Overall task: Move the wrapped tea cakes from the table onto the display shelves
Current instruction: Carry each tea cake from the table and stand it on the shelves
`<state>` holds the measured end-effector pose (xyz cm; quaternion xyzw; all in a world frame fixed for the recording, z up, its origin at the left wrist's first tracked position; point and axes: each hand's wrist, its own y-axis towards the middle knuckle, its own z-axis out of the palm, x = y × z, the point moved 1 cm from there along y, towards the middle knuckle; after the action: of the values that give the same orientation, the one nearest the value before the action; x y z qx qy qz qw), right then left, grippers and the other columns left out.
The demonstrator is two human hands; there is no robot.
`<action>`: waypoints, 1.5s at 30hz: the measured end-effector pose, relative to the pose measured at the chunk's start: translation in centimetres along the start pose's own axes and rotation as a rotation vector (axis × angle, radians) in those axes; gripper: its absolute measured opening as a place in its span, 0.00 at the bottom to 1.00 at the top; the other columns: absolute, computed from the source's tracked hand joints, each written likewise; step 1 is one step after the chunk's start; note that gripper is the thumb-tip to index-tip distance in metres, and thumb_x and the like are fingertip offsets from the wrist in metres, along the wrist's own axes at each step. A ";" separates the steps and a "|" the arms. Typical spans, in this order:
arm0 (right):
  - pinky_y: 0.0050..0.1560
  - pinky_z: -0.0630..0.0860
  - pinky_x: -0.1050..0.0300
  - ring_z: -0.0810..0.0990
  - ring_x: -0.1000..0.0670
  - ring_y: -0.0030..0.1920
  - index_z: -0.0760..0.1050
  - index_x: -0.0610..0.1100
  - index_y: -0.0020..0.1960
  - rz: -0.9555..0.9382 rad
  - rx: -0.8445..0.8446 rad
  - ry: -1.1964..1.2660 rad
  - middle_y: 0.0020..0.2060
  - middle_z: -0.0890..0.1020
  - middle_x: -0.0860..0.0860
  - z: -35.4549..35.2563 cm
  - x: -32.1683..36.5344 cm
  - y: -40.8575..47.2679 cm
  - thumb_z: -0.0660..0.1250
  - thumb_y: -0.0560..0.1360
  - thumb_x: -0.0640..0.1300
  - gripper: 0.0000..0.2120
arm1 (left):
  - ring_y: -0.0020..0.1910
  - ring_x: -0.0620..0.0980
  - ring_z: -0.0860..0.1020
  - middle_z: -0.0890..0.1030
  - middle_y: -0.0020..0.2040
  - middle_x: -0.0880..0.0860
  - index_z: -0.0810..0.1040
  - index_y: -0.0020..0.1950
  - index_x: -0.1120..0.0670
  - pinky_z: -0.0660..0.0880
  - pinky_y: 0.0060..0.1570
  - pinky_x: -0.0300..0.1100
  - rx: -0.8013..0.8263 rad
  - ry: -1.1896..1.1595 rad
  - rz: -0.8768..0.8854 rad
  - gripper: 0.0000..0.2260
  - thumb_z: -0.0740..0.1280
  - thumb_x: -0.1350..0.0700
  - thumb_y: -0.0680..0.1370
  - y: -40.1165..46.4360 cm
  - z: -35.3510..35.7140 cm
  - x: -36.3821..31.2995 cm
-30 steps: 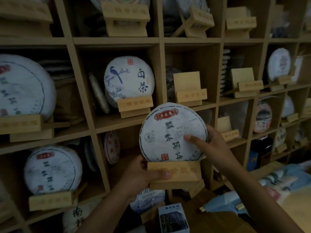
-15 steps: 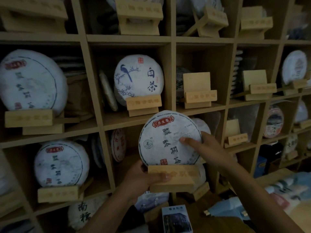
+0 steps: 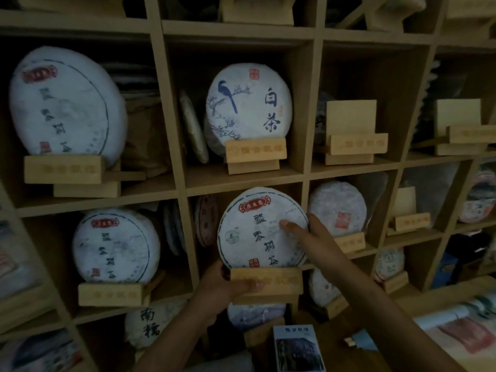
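Round, paper-wrapped tea cake [image 3: 261, 228] at lower centre of the frame, upright on a pale wooden stand [image 3: 267, 284], held in front of the open compartment of the wooden display shelves [image 3: 171, 146], below the shelf board that carries the bird-printed cake [image 3: 248, 103]. Matte white wrapper, slightly creased, with a dashed ring near the rim, a red label at the top and dark brush characters down the middle. Left hand [image 3: 222, 288] curled round the stand's left end, thumb laid across the engraved front bar, gripping it. Right hand [image 3: 308, 232] on the cake's right edge, thumb flat on the printed face and the other fingers hidden behind the disc, pinching the cake. Blocky, smooth-planed stand, front bar above a narrower base. Similar discs on matching stands at upper left [image 3: 64, 106] and lower left [image 3: 115, 244] of the frame; an empty stand [image 3: 351, 132] in the compartment at upper right. Small printed box [image 3: 298, 347] at the bottom edge, on the dim counter [image 3: 429, 355] at lower right.
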<state>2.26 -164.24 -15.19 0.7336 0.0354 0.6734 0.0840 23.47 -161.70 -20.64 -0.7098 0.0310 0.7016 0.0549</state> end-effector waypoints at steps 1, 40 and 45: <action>0.35 0.77 0.70 0.83 0.60 0.45 0.73 0.55 0.53 0.004 -0.003 0.004 0.51 0.82 0.58 0.4 -0.3 0.4 0.71 0.75 0.55 0.11 | 0.52 0.50 0.84 0.85 0.54 0.50 0.79 0.61 0.51 0.82 0.51 0.48 -0.010 -0.006 -0.007 0.30 0.82 0.63 0.61 0.4 -0.3 0.3; 0.41 0.75 0.77 0.77 0.74 0.45 0.57 0.48 0.74 -0.077 0.045 -0.054 0.53 0.74 0.65 6.4 -6.7 10.5 0.69 0.78 0.47 0.30 | 0.55 0.45 0.74 0.75 0.59 0.45 0.66 0.73 0.50 0.71 0.50 0.36 -0.334 0.034 0.017 0.35 0.78 0.58 0.70 9.3 -1.8 5.2; 0.44 0.74 0.74 0.74 0.68 0.50 0.54 0.48 0.76 -0.077 0.025 -0.087 0.57 0.73 0.60 6.4 -6.5 10.4 0.70 0.76 0.51 0.35 | 0.59 0.44 0.71 0.73 0.61 0.46 0.64 0.74 0.51 0.68 0.57 0.38 -0.330 0.057 0.032 0.31 0.74 0.57 0.74 8.7 -2.0 4.4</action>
<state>7.43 -175.98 -20.26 0.7612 0.0684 0.6368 0.1018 24.46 -170.45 -25.28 -0.7282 -0.0719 0.6775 -0.0743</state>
